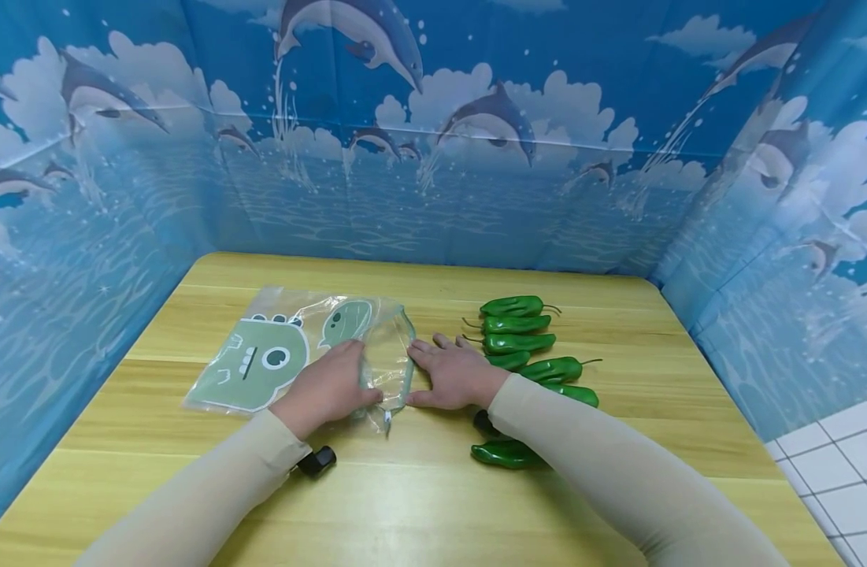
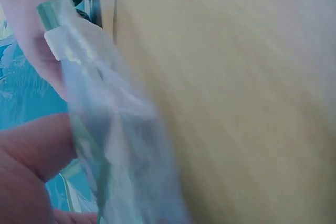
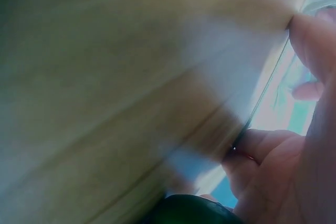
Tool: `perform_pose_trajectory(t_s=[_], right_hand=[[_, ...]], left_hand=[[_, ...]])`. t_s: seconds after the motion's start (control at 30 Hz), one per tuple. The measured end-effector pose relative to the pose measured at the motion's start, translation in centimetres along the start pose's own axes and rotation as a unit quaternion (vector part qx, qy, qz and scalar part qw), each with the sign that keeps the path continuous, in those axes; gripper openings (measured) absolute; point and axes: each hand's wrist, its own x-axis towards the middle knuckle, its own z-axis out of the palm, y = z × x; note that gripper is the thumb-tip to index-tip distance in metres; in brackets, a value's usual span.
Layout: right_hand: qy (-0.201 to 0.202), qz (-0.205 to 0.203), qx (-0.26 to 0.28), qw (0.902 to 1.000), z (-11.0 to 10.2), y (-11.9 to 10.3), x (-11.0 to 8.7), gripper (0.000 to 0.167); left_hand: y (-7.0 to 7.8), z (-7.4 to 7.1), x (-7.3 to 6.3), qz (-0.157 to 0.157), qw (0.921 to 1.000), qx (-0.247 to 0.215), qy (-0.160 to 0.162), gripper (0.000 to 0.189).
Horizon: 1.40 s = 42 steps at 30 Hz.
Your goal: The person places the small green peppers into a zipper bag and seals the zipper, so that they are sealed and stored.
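Observation:
A clear zip bag (image 1: 387, 346) printed with green cartoon dinosaurs (image 1: 263, 366) lies flat on the wooden table, its green zip edge (image 1: 409, 370) towards the right. My left hand (image 1: 327, 390) rests on the bag near that edge, thumb and index finger spread apart on the film; its other fingers are hidden. In the left wrist view the bag's film (image 2: 126, 145) bulges up beside the thumb (image 2: 39, 142). My right hand (image 1: 450, 374) lies with its fingers extended, thumb and fingertips right at the zip edge. A zip slider (image 1: 387, 417) sits at the bag's near corner.
Several green peppers (image 1: 518, 342) lie in a column right of the bag, partly under the right forearm. One pepper (image 1: 504, 453) is nearer the front. Black wrist cameras (image 1: 316, 461) stick out below the sleeves. A dolphin-print curtain (image 1: 433, 181) surrounds the table's far sides.

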Motion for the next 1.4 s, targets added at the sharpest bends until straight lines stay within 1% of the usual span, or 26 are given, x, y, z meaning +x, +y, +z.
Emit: perform_pose_trajectory(t_s=[0.1,0.17,0.27,0.33,0.43,0.5,0.6,0.73,0.87,1.0,1.1,1.2,1.3,1.4], right_hand=[[0.004,-0.002,0.005,1.0,0.0,0.0,-0.1,0.087],[0.008,-0.003,0.011,0.9999,0.0,0.0,-0.1,0.083],[0.015,-0.003,0.02,0.9997,-0.1,0.1,0.0,0.08],[0.02,-0.002,0.023,0.9995,-0.1,0.1,0.0,0.081],[0.024,0.004,0.024,0.9994,-0.1,0.0,0.0,0.083],[0.023,0.008,0.02,0.9995,-0.1,0.0,0.1,0.085],[0.023,0.015,0.014,0.9995,0.0,-0.1,0.1,0.087],[0.023,0.019,0.013,0.9995,-0.1,-0.2,0.1,0.087],[0.024,0.019,0.018,0.9994,-0.2,-0.4,0.0,0.088],[0.025,0.02,0.018,0.9993,-0.2,-0.4,0.0,0.087],[0.022,0.021,0.017,0.9994,-0.2,-0.4,0.0,0.087],[0.02,0.021,0.017,0.9994,-0.1,-0.4,0.1,0.088],[0.021,0.021,0.016,0.9994,-0.1,-0.4,0.1,0.088],[0.02,0.021,0.017,0.9994,-0.1,-0.4,0.1,0.087]], left_hand=[[-0.1,-0.1,-0.1,0.002,1.0,-0.002,-0.002,0.1],[0.0,-0.2,-0.2,0.006,1.0,-0.002,0.004,0.098],[0.3,-0.4,-0.2,0.012,0.9995,-0.004,0.029,0.088],[0.6,-0.6,-0.2,0.014,0.9985,-0.007,0.053,0.079],[1.0,-0.7,-0.1,0.013,0.9968,-0.009,0.078,0.07],[1.1,-0.8,-0.1,0.012,0.9961,-0.006,0.087,0.069],[1.3,-0.8,0.1,0.017,0.9956,-0.005,0.092,0.069],[1.4,-0.7,0.2,0.022,0.9961,-0.023,0.082,0.077],[1.5,-0.6,0.3,0.023,0.9969,-0.029,0.069,0.084],[1.8,-0.7,0.5,0.028,0.9963,-0.022,0.078,0.079],[2.1,-0.9,0.6,0.029,0.9955,-0.041,0.08,0.078],[2.2,-1.1,0.8,0.024,0.9952,-0.071,0.063,0.081],[2.3,-1.0,0.8,0.014,0.994,-0.103,0.035,0.087],[2.2,-1.0,0.8,0.008,0.9926,-0.121,0.015,0.086]])
